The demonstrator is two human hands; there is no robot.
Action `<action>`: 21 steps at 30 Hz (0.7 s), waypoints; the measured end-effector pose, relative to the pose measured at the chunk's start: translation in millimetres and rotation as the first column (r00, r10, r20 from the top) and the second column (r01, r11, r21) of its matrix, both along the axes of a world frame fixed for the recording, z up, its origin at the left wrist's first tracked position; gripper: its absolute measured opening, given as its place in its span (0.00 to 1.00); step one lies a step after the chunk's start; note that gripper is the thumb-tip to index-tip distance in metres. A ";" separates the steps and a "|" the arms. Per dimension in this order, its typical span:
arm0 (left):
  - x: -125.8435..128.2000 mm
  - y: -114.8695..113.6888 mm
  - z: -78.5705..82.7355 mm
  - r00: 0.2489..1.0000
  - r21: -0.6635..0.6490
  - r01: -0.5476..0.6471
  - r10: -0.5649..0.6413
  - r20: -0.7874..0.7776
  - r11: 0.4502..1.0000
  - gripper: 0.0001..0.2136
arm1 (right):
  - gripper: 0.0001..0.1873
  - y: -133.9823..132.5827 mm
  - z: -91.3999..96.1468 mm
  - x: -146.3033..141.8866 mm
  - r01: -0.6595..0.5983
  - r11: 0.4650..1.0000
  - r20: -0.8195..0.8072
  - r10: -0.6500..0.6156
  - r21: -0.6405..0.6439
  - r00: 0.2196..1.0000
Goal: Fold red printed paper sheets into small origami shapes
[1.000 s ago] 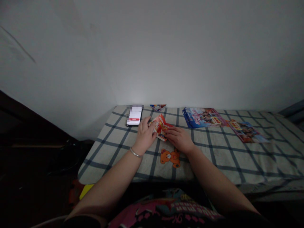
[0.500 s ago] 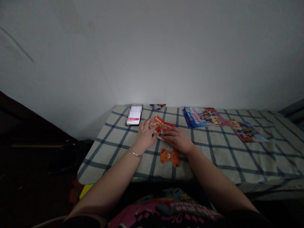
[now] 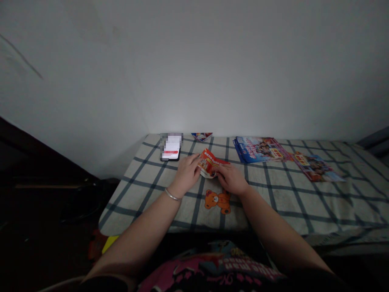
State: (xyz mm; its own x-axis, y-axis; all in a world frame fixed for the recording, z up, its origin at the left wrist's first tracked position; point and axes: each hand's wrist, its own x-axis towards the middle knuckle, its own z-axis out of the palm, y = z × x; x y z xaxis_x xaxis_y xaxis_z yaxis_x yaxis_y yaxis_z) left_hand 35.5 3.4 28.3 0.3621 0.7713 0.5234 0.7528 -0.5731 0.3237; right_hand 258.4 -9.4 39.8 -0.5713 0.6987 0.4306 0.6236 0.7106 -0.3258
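Red printed leaflet [image 3: 209,163], partly folded and standing slightly raised, sits just above teddy-bear print [image 3: 217,201], gripped between left hand [image 3: 188,174] and right hand [image 3: 231,179], fingers curled on its edges; blue leaflet stack [image 3: 258,150] lies flat right of the print.

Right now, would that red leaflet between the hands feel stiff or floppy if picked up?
It would probably flop: the red printed leaflet looks like thin paper, bent up where it sits between the left hand and right hand. It is likely very light for its size. Slipperiness is hard to judge in this dim view.
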 end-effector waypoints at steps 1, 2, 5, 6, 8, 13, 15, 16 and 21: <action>0.5 -0.8 1.1 1.000 -0.001 0.015 -0.015 0.002 1.000 0.19 | 0.13 0.5 0.1 0.1 -0.007 1.000 0.002 0.007 -0.019 1.000; 0.8 -1.5 2.2 1.000 0.001 0.029 -0.029 0.005 1.000 0.19 | 0.12 1.0 0.2 0.3 -0.016 0.999 -0.004 0.016 -0.040 1.000; 1.5 -3.0 5.4 0.998 0.013 0.061 -0.061 0.008 0.998 0.19 | 0.11 2.4 -0.3 1.0 -0.006 0.994 -0.047 0.001 -0.107 0.999; 1.6 -3.2 6.4 0.998 0.017 0.070 -0.070 0.008 0.997 0.19 | 0.11 2.8 -0.9 1.2 0.019 0.993 -0.056 -0.026 -0.119 0.998; 1.8 -3.5 8.3 0.996 0.021 0.084 -0.085 0.006 0.996 0.19 | 0.10 3.5 -2.7 1.7 0.094 0.988 -0.052 -0.101 -0.121 0.994; 2.0 -4.0 10.4 0.994 0.039 0.112 -0.112 0.002 0.993 0.15 | 0.10 5.9 -6.8 3.1 0.206 0.974 -0.006 -0.207 -0.089 0.978; 2.1 -4.2 10.0 0.992 0.049 0.123 -0.123 0.002 0.991 0.14 | 0.09 7.9 -8.4 3.9 0.196 0.976 -0.011 -0.198 -0.098 0.980; 2.2 -4.2 9.5 0.992 0.052 0.127 -0.128 0.003 0.990 0.15 | 0.09 9.3 -9.4 4.4 0.188 0.976 -0.023 -0.191 -0.106 0.981; 3.0 -4.1 6.7 0.989 0.047 0.139 -0.141 0.044 0.989 0.14 | 0.09 15.9 -14.5 6.5 0.171 0.978 -0.116 -0.184 -0.116 0.976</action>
State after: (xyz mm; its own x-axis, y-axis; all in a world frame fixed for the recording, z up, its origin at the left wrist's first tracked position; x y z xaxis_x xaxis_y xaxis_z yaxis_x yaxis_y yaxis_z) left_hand 38.5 -0.7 35.1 0.4388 0.6908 0.5747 0.6489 -0.6860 0.3292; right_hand 264.9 6.5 25.3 -0.3800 0.8292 0.4099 0.6864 0.5498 -0.4759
